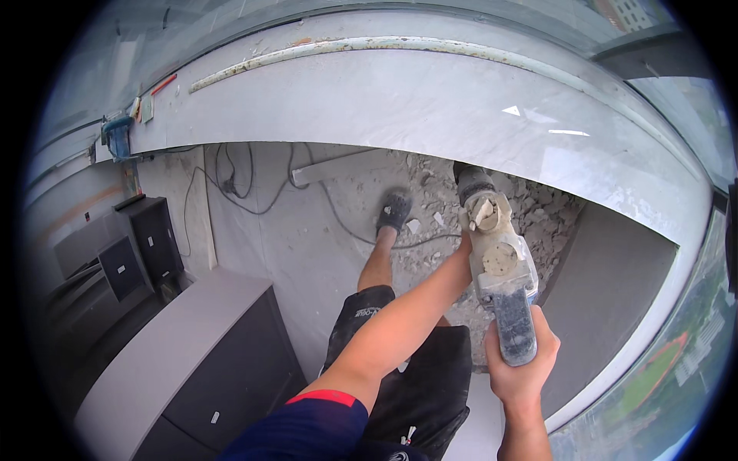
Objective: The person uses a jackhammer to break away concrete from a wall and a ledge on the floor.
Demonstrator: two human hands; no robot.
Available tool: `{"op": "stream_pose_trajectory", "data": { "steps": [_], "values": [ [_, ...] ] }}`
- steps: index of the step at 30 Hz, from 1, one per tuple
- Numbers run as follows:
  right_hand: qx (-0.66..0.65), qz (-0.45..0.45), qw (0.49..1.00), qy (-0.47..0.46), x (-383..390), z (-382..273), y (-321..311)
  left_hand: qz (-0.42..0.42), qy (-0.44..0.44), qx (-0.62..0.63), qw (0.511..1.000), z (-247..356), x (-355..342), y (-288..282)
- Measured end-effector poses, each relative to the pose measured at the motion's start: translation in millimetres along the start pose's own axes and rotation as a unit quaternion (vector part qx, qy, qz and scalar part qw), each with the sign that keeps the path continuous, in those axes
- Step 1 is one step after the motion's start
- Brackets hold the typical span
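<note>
A dusty demolition hammer (501, 257) points away from me, its dark front end reaching under the edge of the pale ledge. My right hand (527, 378) is closed around the black rear handle (515, 326). Crossing in front of my body, my left arm ends at the hammer's left side, where my left hand (464, 244) grips it near the front. The tool's body hides most of the left fingers. Broken rubble (542, 219) lies around the front of the hammer. The tip of its bit is out of sight.
A pale ledge (369, 96) curves beneath the windows, carrying a long pipe (415, 44). A black cable (338, 223) crosses the floor beside my dusty shoe (394, 207). Dark-fronted cabinets (223, 376) stand at left; a blue tool (118, 137) sits at the ledge's left end.
</note>
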State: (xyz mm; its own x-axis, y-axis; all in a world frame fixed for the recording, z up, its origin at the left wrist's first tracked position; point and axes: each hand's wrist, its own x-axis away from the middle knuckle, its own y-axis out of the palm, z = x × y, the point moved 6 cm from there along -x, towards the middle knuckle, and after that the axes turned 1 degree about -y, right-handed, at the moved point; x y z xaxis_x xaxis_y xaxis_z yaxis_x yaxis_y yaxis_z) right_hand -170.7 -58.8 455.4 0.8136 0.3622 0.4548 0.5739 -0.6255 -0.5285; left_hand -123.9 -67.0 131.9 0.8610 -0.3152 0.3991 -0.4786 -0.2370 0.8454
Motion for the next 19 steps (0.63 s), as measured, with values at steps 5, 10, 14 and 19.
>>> {"op": "stream_pose_trajectory", "data": {
  "steps": [5,10,14,19],
  "values": [
    [-0.016,-0.003,1.0,0.018,3,-9,10,0.111,0.116,-0.006,0.987,19,-8,-21],
    [-0.006,0.015,0.999,0.039,-8,-6,-6,0.194,0.102,-0.026,0.975,17,-6,14],
    [-0.021,-0.005,0.997,0.068,-33,-8,-3,0.242,0.16,-0.157,0.944,31,-16,1],
    [-0.016,0.002,0.998,0.062,-108,30,54,0.069,0.196,-0.13,0.97,93,-66,-78]
  ]
}}
